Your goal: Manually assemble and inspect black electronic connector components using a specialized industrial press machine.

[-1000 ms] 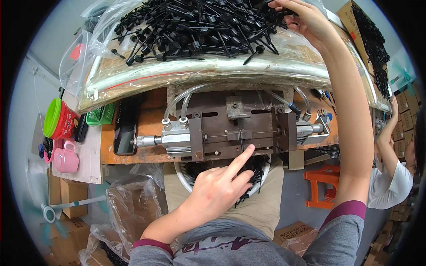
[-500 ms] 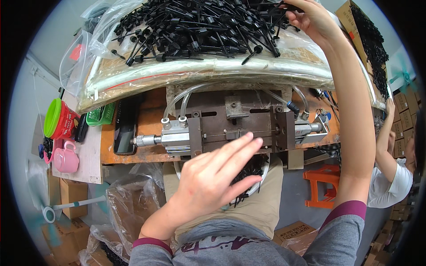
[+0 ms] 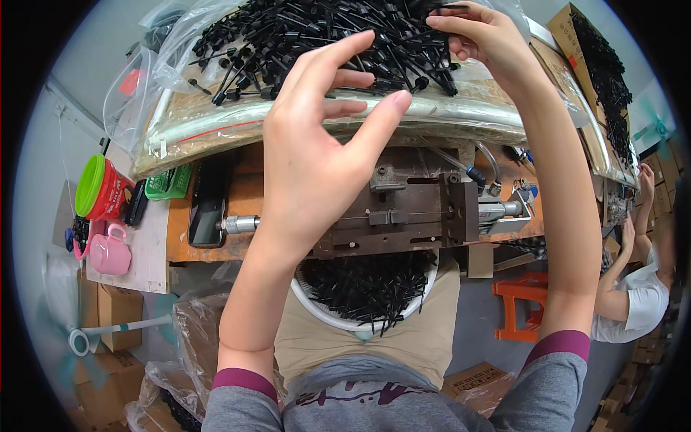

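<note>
We judge this the picking step: our right hand (image 3: pixel 491 42) pinches a black stemmed part (image 3: pixel 454 7) at the far pile (image 3: pixel 299 30); our left hand (image 3: pixel 313 155), wide and seemingly empty, next needs to close on one stem.

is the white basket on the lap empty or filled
Filled: black stemmed parts cover the visible inside of the white basket, some reaching its near rim. How deep they lie cannot be told.
</note>
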The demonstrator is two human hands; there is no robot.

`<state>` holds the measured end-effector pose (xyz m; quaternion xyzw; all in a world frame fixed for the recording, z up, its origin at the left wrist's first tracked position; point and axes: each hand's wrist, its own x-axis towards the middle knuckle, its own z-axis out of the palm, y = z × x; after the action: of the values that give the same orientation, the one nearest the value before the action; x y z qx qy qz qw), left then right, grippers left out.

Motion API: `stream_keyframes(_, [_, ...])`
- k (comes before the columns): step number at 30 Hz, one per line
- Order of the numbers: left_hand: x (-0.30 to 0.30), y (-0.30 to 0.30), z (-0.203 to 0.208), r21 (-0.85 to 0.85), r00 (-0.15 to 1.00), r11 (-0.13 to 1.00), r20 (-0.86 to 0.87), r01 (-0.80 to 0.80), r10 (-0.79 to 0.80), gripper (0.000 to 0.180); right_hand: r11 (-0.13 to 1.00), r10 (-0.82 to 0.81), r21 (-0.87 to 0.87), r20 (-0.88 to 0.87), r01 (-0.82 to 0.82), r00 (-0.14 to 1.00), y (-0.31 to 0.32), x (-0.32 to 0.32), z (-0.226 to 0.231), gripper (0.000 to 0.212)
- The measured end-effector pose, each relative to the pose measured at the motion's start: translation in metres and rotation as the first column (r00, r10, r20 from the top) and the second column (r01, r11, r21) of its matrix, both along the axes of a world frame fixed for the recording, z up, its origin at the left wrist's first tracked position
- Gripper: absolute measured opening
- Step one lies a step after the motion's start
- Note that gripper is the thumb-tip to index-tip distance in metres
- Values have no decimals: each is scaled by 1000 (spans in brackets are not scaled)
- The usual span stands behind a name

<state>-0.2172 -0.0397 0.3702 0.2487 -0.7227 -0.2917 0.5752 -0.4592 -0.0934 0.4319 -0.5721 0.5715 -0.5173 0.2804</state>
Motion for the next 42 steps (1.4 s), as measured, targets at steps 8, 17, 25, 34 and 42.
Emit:
stream_keyframes(8, [1, 3, -4, -65, 995, 998, 96, 7, -1, 43, 996, 93, -21, 313, -91, 945, -22, -22, 0, 13])
stream_keyframes(17, [-16, -30, -7, 23, 984, 999, -176, -22, 26, 46, 968, 248, -143, 396, -207, 884, 2, -26, -7, 25])
stream_keyframes(25, [1, -44, 17, 355, 872, 811, -24, 465, -489, 33, 936, 350, -117, 388, -331, 853, 65, 30, -23, 17])
stream_keyframes(34, [22, 18, -3, 393, 952, 869, -58, 300, -302, 23, 906, 377, -49, 546, -421, 748, 118, 25, -59, 14])
stream_keyframes(42, [27, 28, -16, 597, 939, 738, -85, 315, -332, 29, 873, 390, -101, 732, -477, 559, 143, 38, -83, 8])
